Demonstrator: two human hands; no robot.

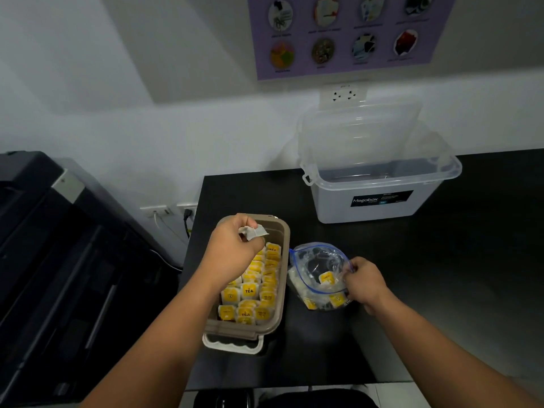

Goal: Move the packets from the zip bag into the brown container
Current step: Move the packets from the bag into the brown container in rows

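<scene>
Brown plastic sits nearest: the brown container [283, 290] rests on the black worktop [412, 275]. Its near and middle rows are packed with yellow tea packets [248, 290], and only its 12 o'clock end has room. Just beside it at 3 o'clock, the zip bag [318, 257] gapes with several remaining packets [327, 278] inside. The right hand [363, 279] grips the bag's blue-lined rim with curled fingers. Over the container's far end the left hand [232, 245] hovers, its fingers pinching one packet [255, 231]. I judge the transfer well along. The next move calls for lowering and releasing that packet into the gap. Farther off, at 1 o'clock, stands a clear storage box [379, 201].
</scene>
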